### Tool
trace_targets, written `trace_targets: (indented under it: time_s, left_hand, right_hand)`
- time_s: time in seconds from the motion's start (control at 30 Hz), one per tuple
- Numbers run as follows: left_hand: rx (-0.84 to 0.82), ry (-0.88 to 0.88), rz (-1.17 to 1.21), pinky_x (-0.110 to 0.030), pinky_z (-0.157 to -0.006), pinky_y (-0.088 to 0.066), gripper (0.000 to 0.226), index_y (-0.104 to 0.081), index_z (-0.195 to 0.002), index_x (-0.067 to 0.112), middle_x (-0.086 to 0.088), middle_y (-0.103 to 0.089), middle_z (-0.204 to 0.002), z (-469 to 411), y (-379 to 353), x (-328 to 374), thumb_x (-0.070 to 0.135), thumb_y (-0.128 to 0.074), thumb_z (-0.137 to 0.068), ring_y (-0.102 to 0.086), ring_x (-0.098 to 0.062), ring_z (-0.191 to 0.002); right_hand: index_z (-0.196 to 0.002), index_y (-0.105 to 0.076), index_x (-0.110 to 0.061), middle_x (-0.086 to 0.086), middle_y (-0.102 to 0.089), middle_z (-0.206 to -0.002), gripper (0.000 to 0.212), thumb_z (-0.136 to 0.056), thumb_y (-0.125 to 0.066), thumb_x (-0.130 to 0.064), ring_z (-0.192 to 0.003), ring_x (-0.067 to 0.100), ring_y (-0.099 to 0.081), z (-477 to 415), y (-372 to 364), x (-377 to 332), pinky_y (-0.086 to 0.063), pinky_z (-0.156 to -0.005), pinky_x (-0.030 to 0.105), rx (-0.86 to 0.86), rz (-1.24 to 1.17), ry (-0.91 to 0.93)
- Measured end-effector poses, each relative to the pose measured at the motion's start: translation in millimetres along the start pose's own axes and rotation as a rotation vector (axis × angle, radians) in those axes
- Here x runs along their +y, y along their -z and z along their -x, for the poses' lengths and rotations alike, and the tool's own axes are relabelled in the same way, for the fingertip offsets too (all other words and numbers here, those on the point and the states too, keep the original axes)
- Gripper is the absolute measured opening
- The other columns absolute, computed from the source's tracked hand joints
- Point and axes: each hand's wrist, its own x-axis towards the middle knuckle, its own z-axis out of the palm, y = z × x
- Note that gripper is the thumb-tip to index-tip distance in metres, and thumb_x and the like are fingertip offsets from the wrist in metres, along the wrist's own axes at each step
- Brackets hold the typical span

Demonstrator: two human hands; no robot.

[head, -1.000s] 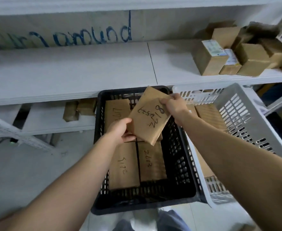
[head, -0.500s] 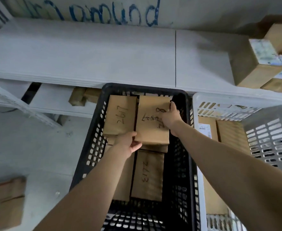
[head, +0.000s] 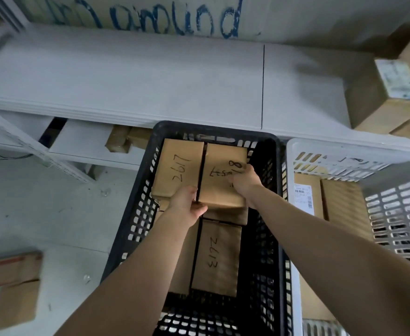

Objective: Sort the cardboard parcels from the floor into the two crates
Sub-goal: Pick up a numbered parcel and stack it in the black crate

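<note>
white shelf board (head: 150, 76), seam right of centre, blue handwriting (head: 174, 23) on wall (head: 320, 15) behind, labelled cardboard boxes (head: 388, 98) stacked at its right end, brown taped packets (head: 126, 141) on lower shelf (head: 85, 141), slanted white brace (head: 29, 146), black cable (head: 7, 156) far left

Brought the parcel (head: 219, 190) down from a tilted hold above the black crate (head: 213, 128). Laid it flat in the crate's far right corner, just beside the parcel marked 2617 (head: 178, 169) and on top of another. Moved the left hand (head: 187, 202) with it to the near left corner, the right hand (head: 245, 181) to the right edge, over the writing (head: 219, 172). Leaned in closer over the crate.
</note>
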Motion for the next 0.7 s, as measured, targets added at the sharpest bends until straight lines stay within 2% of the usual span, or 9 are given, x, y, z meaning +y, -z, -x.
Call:
trace_targets:
  time_s: [0.1,0.2,0.27,0.33,0.4,0.47,0.5,0.6,0.7]
  left_hand:
    - [-0.011,0.039,-0.125,-0.051,-0.105,-0.041,0.032,-0.047,-0.125,0.004,-0.016,-0.051,-0.116,17,2,9,0.007,-0.053,-0.094,-0.046,-0.034,-0.125]
    - [0.012,-0.007,-0.227,-0.041,-0.089,-0.049,0.034,-0.049,-0.124,0.005,-0.016,-0.052,-0.114,32,3,21,0.018,-0.055,-0.093,-0.054,-0.029,-0.107]
    - [-0.003,-0.106,-0.290,-0.037,-0.086,-0.050,0.025,-0.053,-0.114,0.007,-0.011,-0.055,-0.101,46,0,32,0.023,-0.053,-0.094,-0.055,-0.024,-0.096]
    - [-0.044,-0.205,-0.328,-0.035,-0.089,-0.052,0.015,-0.057,-0.096,0.011,-0.006,-0.057,-0.093,63,-4,45,0.026,-0.053,-0.095,-0.057,-0.021,-0.092]
    - [-0.121,-0.306,-0.339,-0.035,-0.091,-0.053,0.014,-0.056,-0.088,0.014,-0.006,-0.060,-0.090,86,-8,58,0.027,-0.054,-0.095,-0.060,-0.019,-0.089]
    - [-0.232,-0.406,-0.356,-0.036,-0.088,-0.055,0.015,-0.060,-0.097,0.012,-0.009,-0.065,-0.097,104,-11,69,0.026,-0.056,-0.094,-0.064,-0.020,-0.089]
    - [-0.290,-0.456,-0.388,-0.036,-0.087,-0.056,0.019,-0.061,-0.104,0.011,-0.010,-0.066,-0.103,113,-12,73,0.026,-0.056,-0.094,-0.066,-0.021,-0.092]
    - [-0.476,-0.596,-0.513,-0.036,-0.086,-0.056,0.025,-0.060,-0.112,0.008,-0.012,-0.066,-0.110,140,-14,76,0.025,-0.053,-0.096,-0.066,-0.024,-0.099]
    - [-0.639,-0.756,-0.621,-0.033,-0.087,-0.056,0.028,-0.060,-0.111,0.009,-0.006,-0.067,-0.107,170,-13,65,0.031,-0.052,-0.096,-0.067,-0.019,-0.097]
  right_hand:
    - [-0.142,-0.035,-0.015,0.011,-0.045,-0.138,0.057,-0.088,-0.054,-0.019,-0.109,0.028,-0.055,15,6,-10,-0.052,-0.092,0.041,0.066,0.022,0.037]
    - [-0.145,-0.034,-0.015,0.007,-0.054,-0.128,0.055,-0.094,-0.052,-0.023,-0.079,0.014,-0.058,38,10,-28,-0.048,-0.059,0.025,0.101,-0.055,0.130]
    - [-0.146,-0.035,-0.015,0.003,-0.056,-0.123,0.052,-0.097,-0.049,-0.027,-0.067,0.005,-0.050,55,14,-42,-0.039,-0.050,0.020,0.135,-0.114,0.195]
    - [-0.142,-0.040,-0.013,0.002,-0.055,-0.124,0.048,-0.098,-0.048,-0.031,-0.068,0.002,-0.047,80,16,-57,-0.038,-0.053,0.016,0.173,-0.170,0.262]
    - [-0.134,-0.049,-0.010,0.005,-0.059,-0.125,0.045,-0.097,-0.048,-0.035,-0.084,0.013,-0.058,109,19,-69,-0.049,-0.067,0.024,0.228,-0.253,0.320]
    - [-0.131,-0.052,-0.007,0.007,-0.061,-0.121,0.046,-0.097,-0.048,-0.038,-0.104,0.021,-0.059,139,21,-77,-0.049,-0.087,0.034,0.291,-0.329,0.360]
    - [-0.128,-0.054,-0.005,0.006,-0.062,-0.117,0.045,-0.097,-0.047,-0.038,-0.105,0.021,-0.058,154,23,-80,-0.048,-0.090,0.035,0.319,-0.374,0.380]
    - [-0.120,-0.058,-0.008,-0.001,-0.062,-0.101,0.037,-0.098,-0.047,-0.036,-0.093,0.012,-0.057,198,28,-84,-0.046,-0.078,0.026,0.418,-0.522,0.440]
    - [-0.121,-0.059,-0.010,-0.004,-0.062,-0.105,0.039,-0.098,-0.047,-0.039,-0.095,0.008,-0.057,241,33,-79,-0.041,-0.079,0.022,0.515,-0.614,0.493]
